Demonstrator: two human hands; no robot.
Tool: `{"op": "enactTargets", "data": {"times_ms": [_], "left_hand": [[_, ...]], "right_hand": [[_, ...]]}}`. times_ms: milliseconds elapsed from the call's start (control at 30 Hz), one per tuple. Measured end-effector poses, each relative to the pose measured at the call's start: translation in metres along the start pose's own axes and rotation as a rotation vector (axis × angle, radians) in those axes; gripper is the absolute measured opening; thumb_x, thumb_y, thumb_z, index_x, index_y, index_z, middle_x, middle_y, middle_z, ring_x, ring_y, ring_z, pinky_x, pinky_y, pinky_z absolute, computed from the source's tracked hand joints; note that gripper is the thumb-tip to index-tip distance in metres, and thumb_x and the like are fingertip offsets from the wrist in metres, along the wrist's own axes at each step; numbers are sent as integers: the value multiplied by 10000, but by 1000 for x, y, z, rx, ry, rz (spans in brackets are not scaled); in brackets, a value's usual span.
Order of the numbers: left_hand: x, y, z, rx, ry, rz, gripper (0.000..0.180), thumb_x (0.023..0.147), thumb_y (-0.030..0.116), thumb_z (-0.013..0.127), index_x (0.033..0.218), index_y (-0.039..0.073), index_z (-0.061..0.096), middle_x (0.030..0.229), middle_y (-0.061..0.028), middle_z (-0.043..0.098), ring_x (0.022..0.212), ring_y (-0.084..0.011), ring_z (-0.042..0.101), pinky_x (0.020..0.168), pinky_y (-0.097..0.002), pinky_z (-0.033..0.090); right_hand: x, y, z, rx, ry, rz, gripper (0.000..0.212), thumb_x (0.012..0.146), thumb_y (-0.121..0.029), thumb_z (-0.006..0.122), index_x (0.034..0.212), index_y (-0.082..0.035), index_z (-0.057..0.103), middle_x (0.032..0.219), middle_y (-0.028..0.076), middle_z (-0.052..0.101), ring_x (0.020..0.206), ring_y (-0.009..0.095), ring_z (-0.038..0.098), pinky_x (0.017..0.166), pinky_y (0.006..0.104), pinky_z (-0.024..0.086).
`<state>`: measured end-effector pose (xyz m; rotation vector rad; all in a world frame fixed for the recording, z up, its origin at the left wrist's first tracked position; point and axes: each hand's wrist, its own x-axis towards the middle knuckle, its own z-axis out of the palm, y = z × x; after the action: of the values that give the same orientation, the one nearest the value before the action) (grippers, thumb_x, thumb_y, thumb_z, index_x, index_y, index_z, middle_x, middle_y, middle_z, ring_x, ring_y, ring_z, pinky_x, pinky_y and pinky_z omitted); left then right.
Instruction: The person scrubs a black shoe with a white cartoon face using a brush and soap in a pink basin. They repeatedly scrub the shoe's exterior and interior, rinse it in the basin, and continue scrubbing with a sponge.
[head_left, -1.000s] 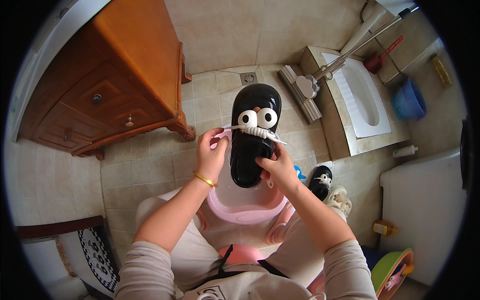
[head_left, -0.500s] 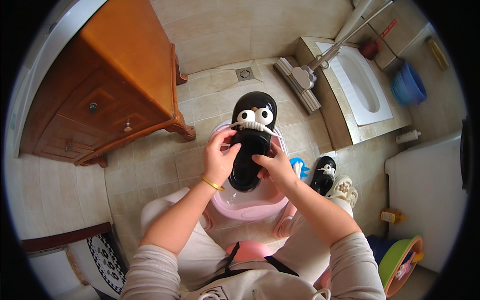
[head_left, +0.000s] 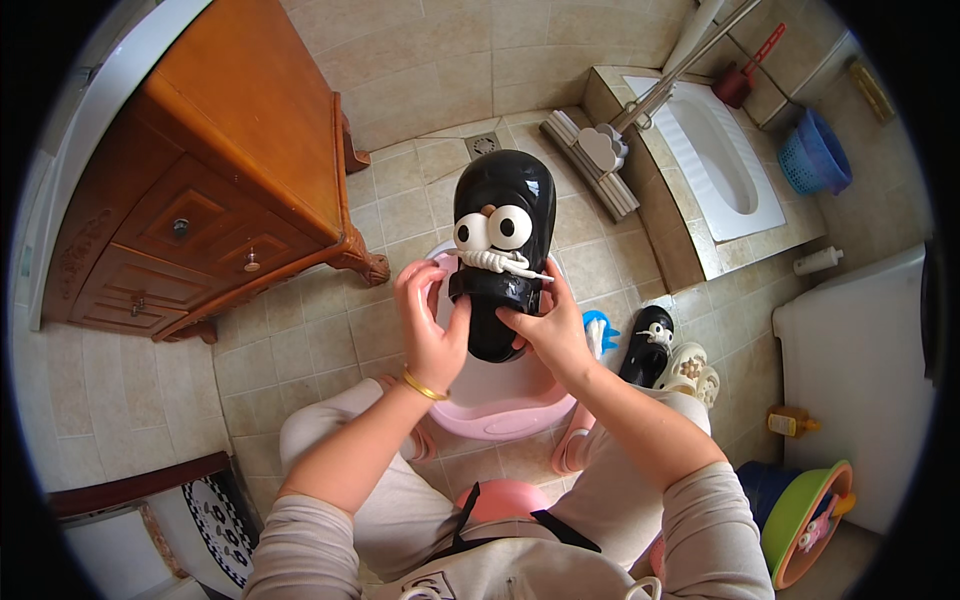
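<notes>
From where I stand: right hand (head_left: 548, 325) pinches black shoe (head_left: 507, 185) above pink tub (head_left: 490, 425), thumb inside. Left hand (head_left: 432, 335) loosely cupped, fingers wide, thumb at shoe's edge. Glossy, likely slippery; firm right pinch, light left support works best.

Over the basin (head_left: 490, 425), between left hand (head_left: 433, 325) and right hand (head_left: 550, 325), a shoe (head_left: 504, 284); to the left, a cabinet (head_left: 225, 170); beyond, a drain (head_left: 482, 146); ahead right, a mop (head_left: 590, 165) beside the squat toilet (head_left: 715, 160); on the floor (head_left: 300, 345) right of the basin, another shoe (head_left: 646, 350), then clogs (head_left: 688, 370).
</notes>
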<state>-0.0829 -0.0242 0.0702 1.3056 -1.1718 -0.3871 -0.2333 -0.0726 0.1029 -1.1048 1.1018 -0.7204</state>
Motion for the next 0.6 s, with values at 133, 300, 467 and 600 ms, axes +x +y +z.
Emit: {"op": "enactTargets", "data": {"times_ms": [133, 300, 467, 600], "left_hand": [[-23, 21, 1, -50, -108, 52, 226, 815, 19, 610, 1011, -7, 502, 1017, -106, 501, 914, -189, 488, 824, -277, 406], [-20, 11, 2, -985, -299, -623, 420, 957, 424, 450, 1102, 44, 552, 974, -58, 558, 931, -150, 504, 885, -292, 380], [3, 9, 0, -1227, -248, -854, 741, 859, 657, 414, 1298, 62, 462, 1294, -47, 492, 1204, -184, 426, 1055, -347, 299], [17, 19, 4, -1331, -386, -863, 640, 864, 577, 505, 1327, 141, 435, 1269, -15, 517, 1163, -166, 465, 1004, -350, 354]], "right_hand": [[4, 3, 1, 19, 61, -76, 925, 724, -32, 729, 1444, -33, 148, 946, 87, 600, 536, 111, 565, 424, 222, 444], [3, 7, 10, 19, 92, -170, 835, 720, 41, 676, 1396, 6, 187, 1193, 124, 476, 749, 129, 595, 512, 227, 496], [3, 29, 13, 53, 144, -332, 924, 689, 53, 696, 1418, 14, 129, 1340, 152, 334, 1040, 221, 558, 696, 269, 546], [5, 51, 11, -366, 280, -606, 914, 675, 17, 725, 1400, 19, 170, 1245, 157, 439, 1054, 213, 557, 763, 290, 537]]}}
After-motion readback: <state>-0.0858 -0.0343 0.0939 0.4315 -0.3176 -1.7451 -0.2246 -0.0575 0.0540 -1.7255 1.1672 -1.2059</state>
